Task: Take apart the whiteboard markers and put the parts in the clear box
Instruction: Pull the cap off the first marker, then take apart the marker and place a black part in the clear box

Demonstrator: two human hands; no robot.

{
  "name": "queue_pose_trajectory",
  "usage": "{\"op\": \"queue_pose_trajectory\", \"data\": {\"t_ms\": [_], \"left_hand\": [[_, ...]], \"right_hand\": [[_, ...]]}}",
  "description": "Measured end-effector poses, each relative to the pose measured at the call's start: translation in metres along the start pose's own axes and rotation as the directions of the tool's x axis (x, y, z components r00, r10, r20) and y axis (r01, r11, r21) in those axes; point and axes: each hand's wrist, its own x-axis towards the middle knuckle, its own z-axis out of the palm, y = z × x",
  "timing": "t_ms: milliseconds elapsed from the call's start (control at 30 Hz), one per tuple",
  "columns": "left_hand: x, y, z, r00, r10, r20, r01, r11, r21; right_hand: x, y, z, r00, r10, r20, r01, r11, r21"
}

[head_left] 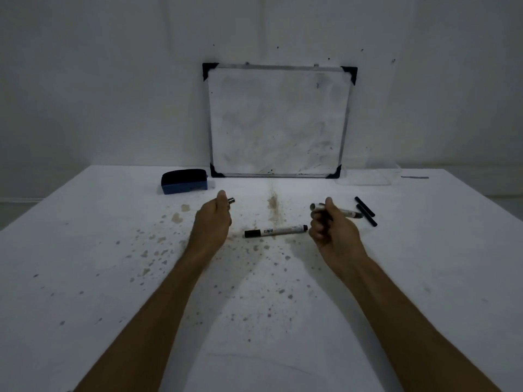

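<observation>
Head view: left hand (214, 219) pinches a small dark end cap (231, 200), right hand (329, 226) grips a grey marker barrel (336, 209). 1 capped white whiteboard marker (276, 231) lies between them; 2 black sticks (366, 214) sit just beside the right hand, before the clear plastic box (368, 179).

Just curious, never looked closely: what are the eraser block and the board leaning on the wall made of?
The blue eraser block looks like matte plastic with a dark, felt-like pad on top. The white board has a smooth, smudged writing face, a thin silvery frame, probably metal, and black corner caps, likely plastic.
</observation>
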Motion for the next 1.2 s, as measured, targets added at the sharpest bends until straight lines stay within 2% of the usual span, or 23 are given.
{"op": "queue_pose_trajectory", "data": {"t_ms": [133, 267, 333, 533, 633, 700, 733, 767, 800, 833, 867, 933, 1000, 1033, 1067, 1100, 1133, 1167, 1200], "left_hand": [[-0.005, -0.019, 0.004, 0.991, 0.131, 0.025, -0.133, 0.956, 0.260], [-0.002, -0.028, 0.007, 0.958, 0.287, 0.005, -0.250, 0.825, 0.506], [0.000, -0.032, 0.006, 0.954, 0.300, 0.013, -0.259, 0.799, 0.543], [-0.002, -0.034, 0.009, 0.961, 0.275, 0.007, -0.233, 0.801, 0.552], [-0.011, -0.019, 0.015, 0.948, 0.317, -0.036, -0.283, 0.888, 0.362], [-0.020, 0.000, 0.022, 0.969, 0.240, -0.051, -0.237, 0.970, 0.056], [-0.023, 0.009, 0.026, 0.991, 0.135, 0.007, -0.132, 0.976, -0.174], [-0.027, 0.018, 0.030, 0.994, 0.012, 0.112, 0.037, 0.906, -0.422], [-0.033, 0.024, 0.034, 0.965, -0.077, 0.251, 0.223, 0.748, -0.626], [-0.038, 0.028, 0.038, 0.917, -0.122, 0.380, 0.379, 0.563, -0.734], [-0.043, 0.029, 0.042, 0.864, -0.141, 0.483, 0.494, 0.416, -0.763], [-0.053, 0.028, 0.049, 0.784, -0.155, 0.601, 0.620, 0.261, -0.740], [-0.056, 0.023, 0.054, 0.734, -0.152, 0.662, 0.679, 0.188, -0.709], [-0.055, 0.021, 0.054, 0.719, -0.142, 0.680, 0.695, 0.158, -0.702], [-0.054, 0.018, 0.055, 0.714, -0.118, 0.690, 0.700, 0.129, -0.703], [-0.053, 0.016, 0.056, 0.713, -0.085, 0.696, 0.701, 0.104, -0.706], [-0.052, 0.014, 0.057, 0.710, -0.054, 0.702, 0.704, 0.087, -0.705], [-0.050, 0.013, 0.057, 0.704, -0.037, 0.710, 0.710, 0.076, -0.700], [-0.048, 0.011, 0.057, 0.697, -0.023, 0.717, 0.716, 0.066, -0.695]], "right_hand": [[0.000, 0.012, 0.010, 0.993, 0.096, 0.075, -0.098, 0.995, 0.020], [-0.003, 0.014, 0.011, 0.988, 0.118, 0.102, -0.121, 0.992, 0.024], [-0.003, 0.013, 0.010, 0.988, 0.122, 0.098, -0.126, 0.992, 0.032], [-0.001, 0.012, 0.008, 0.987, 0.138, 0.085, -0.143, 0.988, 0.057], [0.001, 0.013, 0.007, 0.985, 0.142, 0.097, -0.147, 0.988, 0.051], [-0.001, 0.013, 0.007, 0.985, 0.139, 0.103, -0.144, 0.989, 0.038], [-0.003, 0.013, 0.008, 0.986, 0.131, 0.104, -0.134, 0.991, 0.015], [-0.006, 0.013, 0.010, 0.988, 0.112, 0.105, -0.111, 0.994, -0.020], [-0.008, 0.013, 0.012, 0.992, 0.075, 0.105, -0.068, 0.995, -0.072], [-0.011, 0.012, 0.014, 0.994, 0.012, 0.106, 0.004, 0.990, -0.144], [-0.014, 0.011, 0.017, 0.991, -0.078, 0.112, 0.103, 0.967, -0.232], [-0.024, 0.011, 0.023, 0.941, -0.305, 0.146, 0.339, 0.846, -0.412], [-0.036, 0.018, 0.028, 0.840, -0.465, 0.279, 0.537, 0.634, -0.557], [-0.040, 0.025, 0.030, 0.805, -0.436, 0.401, 0.588, 0.498, -0.638], [-0.043, 0.035, 0.031, 0.790, -0.341, 0.510, 0.608, 0.319, -0.727], [-0.046, 0.044, 0.033, 0.779, -0.245, 0.577, 0.615, 0.122, -0.779], [-0.046, 0.051, 0.034, 0.772, -0.202, 0.602, 0.611, -0.024, -0.791], [-0.045, 0.054, 0.035, 0.771, -0.205, 0.602, 0.599, -0.084, -0.796], [-0.043, 0.054, 0.035, 0.768, -0.227, 0.599, 0.596, -0.089, -0.798]]}}
